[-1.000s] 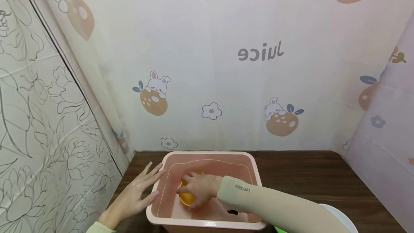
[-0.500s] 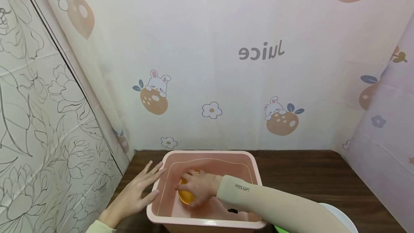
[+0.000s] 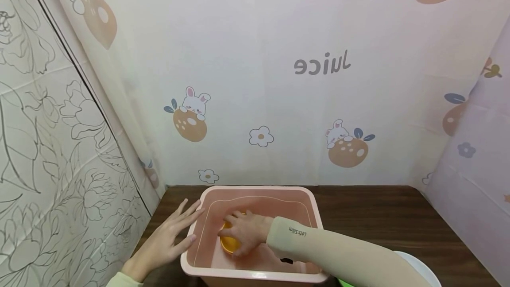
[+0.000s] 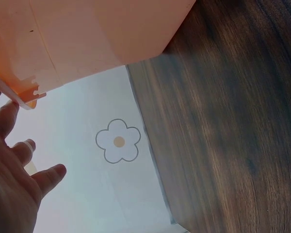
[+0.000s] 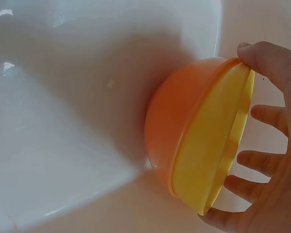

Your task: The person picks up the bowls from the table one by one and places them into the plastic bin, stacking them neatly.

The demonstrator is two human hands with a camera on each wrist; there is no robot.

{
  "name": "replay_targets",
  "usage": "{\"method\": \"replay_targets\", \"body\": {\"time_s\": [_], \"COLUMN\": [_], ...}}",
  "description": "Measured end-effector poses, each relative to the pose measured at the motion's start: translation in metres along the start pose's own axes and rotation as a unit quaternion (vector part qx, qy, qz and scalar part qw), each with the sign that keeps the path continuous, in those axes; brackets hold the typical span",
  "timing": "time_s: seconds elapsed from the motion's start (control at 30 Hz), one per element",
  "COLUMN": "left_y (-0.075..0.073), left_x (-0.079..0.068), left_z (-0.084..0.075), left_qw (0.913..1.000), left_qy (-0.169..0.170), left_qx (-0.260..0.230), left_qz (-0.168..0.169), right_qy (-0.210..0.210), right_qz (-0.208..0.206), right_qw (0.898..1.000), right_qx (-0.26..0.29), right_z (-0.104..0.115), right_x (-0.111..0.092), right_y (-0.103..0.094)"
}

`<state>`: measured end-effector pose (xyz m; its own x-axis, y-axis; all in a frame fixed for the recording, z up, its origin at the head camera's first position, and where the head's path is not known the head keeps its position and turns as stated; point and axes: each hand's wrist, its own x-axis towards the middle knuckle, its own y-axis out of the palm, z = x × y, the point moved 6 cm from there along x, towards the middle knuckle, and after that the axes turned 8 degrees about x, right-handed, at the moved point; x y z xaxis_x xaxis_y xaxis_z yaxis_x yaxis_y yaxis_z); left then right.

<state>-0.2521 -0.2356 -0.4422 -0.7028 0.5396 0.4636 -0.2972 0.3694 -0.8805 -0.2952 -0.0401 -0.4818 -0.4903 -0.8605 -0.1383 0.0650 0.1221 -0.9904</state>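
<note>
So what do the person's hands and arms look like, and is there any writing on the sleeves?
The left hand and right hand are bare. The right sleeve is pale cream, with small dark letters near the cuff that look like "LetsSlim". The left sleeve is pale too, but only its end shows, with no writing visible there.

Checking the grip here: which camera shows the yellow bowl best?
The right wrist view: the yellow bowl shows from the side, seemingly nested in the orange bowl, right hand at its rim. In the head view that hand covers much of it; the left wrist view doesn't show it.
</note>
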Motion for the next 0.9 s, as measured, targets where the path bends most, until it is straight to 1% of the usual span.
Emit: {"method": "replay_targets", "body": {"time_s": [0.2,0.4,0.5,0.63,0.9], "left_y": [0.0001,0.0004,0.0006,0.0010,0.0008], "left_x": [-0.0004,0.0000,0.0002,0.0005,0.0002], "left_z": [0.0001,0.0007,0.0009,0.0012,0.0011], "left_qw": [1.0000,1.0000,1.0000,1.0000,1.0000], "left_qy": [-0.002,-0.004,-0.004,-0.004,-0.005], "left_qx": [0.002,-0.003,-0.004,-0.003,0.002], "left_qz": [0.002,0.004,0.003,0.004,0.007], "right_qy": [0.006,0.010,0.012,0.012,0.005], "right_qz": [0.000,0.012,0.023,0.027,0.026], "right_qw": [1.000,1.000,1.000,1.000,1.000], "right_qx": [-0.014,-0.018,-0.011,-0.001,0.004], "right_z": [0.0011,0.0021,0.0017,-0.0003,-0.0018], "right_x": [-0.0005,-0.0007,-0.0006,0.0000,0.0024], "right_y": [0.0002,-0.0018,-0.0020,-0.0014,-0.0012]}}
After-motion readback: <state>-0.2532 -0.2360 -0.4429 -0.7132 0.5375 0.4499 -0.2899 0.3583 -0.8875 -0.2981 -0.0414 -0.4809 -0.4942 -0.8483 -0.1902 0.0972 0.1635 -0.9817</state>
